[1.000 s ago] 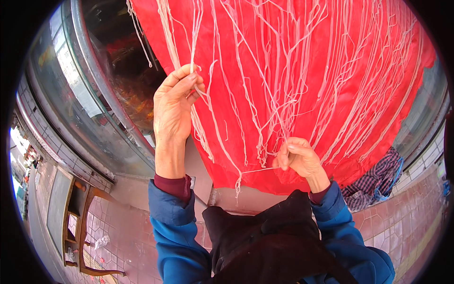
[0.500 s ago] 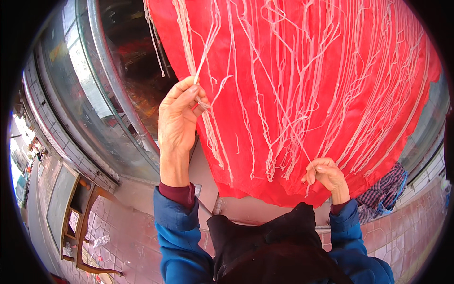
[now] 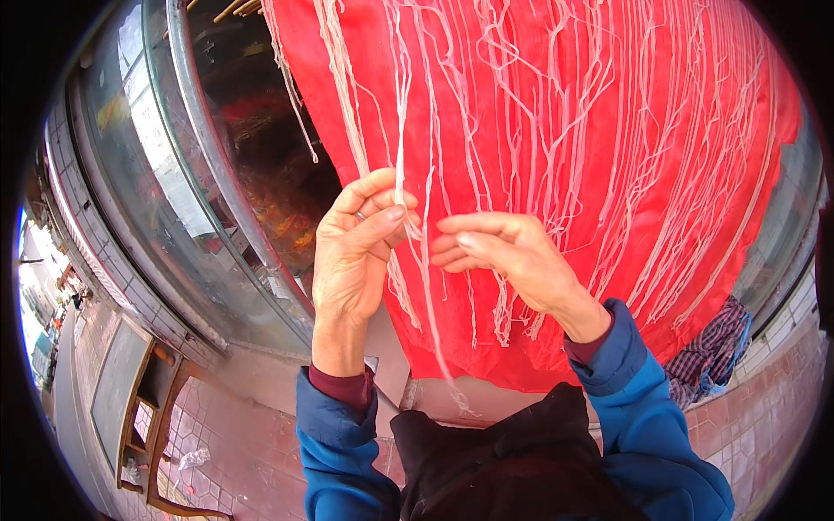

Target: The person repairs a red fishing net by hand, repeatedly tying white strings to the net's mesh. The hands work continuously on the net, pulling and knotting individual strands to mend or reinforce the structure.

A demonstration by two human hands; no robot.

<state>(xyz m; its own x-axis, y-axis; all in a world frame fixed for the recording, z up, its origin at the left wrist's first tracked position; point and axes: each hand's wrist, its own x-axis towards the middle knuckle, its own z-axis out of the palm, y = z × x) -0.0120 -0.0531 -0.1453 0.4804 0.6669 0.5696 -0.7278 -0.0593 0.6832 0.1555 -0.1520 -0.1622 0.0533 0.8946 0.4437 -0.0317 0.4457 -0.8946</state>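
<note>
My left hand (image 3: 360,234) is closed, with thumb and fingers pinching a few long pale strands (image 3: 400,113) that hang from above. What the strands are made of, I cannot make out. A loose strand (image 3: 427,278) drops past those fingertips and trails down, its lower end blurred. Just to its right is my right hand (image 3: 512,252), fingers stretched out toward the left hand and seemingly holding nothing. Behind both hands spreads a large red sheet (image 3: 521,365), with many similar pale strands (image 3: 556,130) hanging down in front of it, some tangled or forked.
A glass panel with a metal rail (image 3: 204,113) curves along the left. Lower left stands a wooden table (image 3: 161,417) on paved ground (image 3: 226,434). A checked cloth (image 3: 708,347) lies at the right, beside the sheet.
My right hand has moved up and left, close to my left hand, and its fingers have opened from a pinch. A loose strand now hangs between the hands. The left hand is slightly lower.
</note>
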